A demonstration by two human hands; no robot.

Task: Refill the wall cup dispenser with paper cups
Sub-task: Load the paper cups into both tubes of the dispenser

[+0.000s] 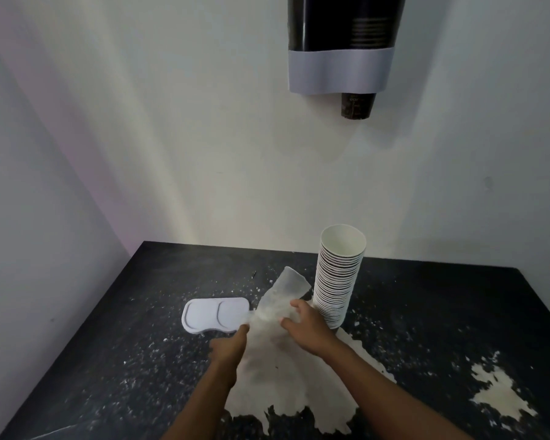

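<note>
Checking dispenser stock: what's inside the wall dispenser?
One dark cup pokes from the bottom of the dispenser; its dark tube hides whatever is stacked above.

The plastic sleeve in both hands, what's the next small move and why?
Probably set the plastic sleeve aside on the table: the cup stack already stands bare, and both the left hand and right hand are occupied.

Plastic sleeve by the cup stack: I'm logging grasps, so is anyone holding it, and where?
Yes. Both hands grip the plastic sleeve: the left hand pinches its lower left edge, the right hand its lower right side.
</note>
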